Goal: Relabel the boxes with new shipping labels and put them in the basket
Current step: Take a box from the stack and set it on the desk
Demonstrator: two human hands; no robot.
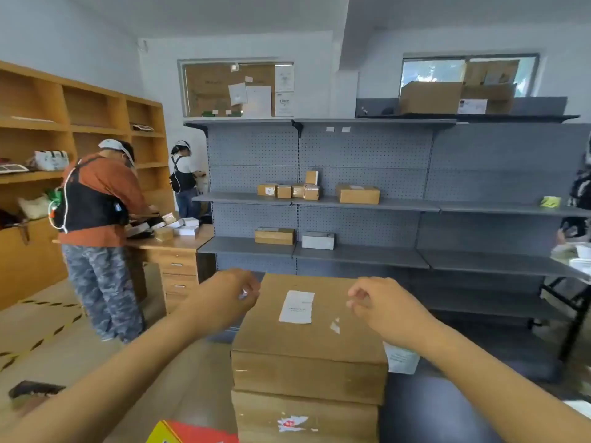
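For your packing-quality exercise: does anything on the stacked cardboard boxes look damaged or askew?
Yes. The top brown cardboard box has torn white sticker scraps beside its white label. The lower brown cardboard box shows a ragged red-and-white label remnant on its front.

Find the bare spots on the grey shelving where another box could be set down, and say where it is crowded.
The middle shelf is bare between the larger cardboard box and the yellow-green item. The lower shelf is bare right of the white box. It is crowded around the cluster of small boxes.

Matt cardboard box (307, 334), paper label (296, 306)
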